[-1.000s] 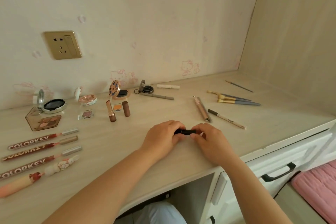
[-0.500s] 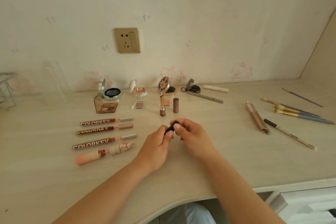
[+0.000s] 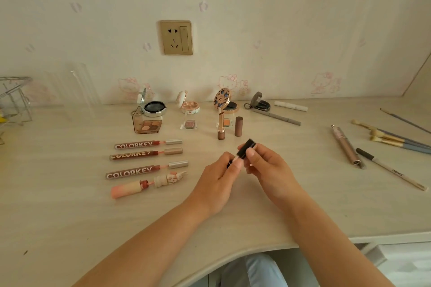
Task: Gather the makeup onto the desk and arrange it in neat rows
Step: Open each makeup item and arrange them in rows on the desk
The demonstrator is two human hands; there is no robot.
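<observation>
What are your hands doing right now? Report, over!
Left hand and right hand both gripping one small black tube, raised above the desk. Lip glosses already in a row at left. Nothing in the way.

pale desk, lip glosses, compacts, brushes

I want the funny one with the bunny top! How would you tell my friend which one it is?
Find the gold wall socket, then look down to the four tubes lying in a column on the pale wooden desk, left of the hands. The peach-pink lip tube with a cream bunny-shaped cap is nearest you. The three lip glosses above it say COLORKEY and have plain metallic caps.
</observation>
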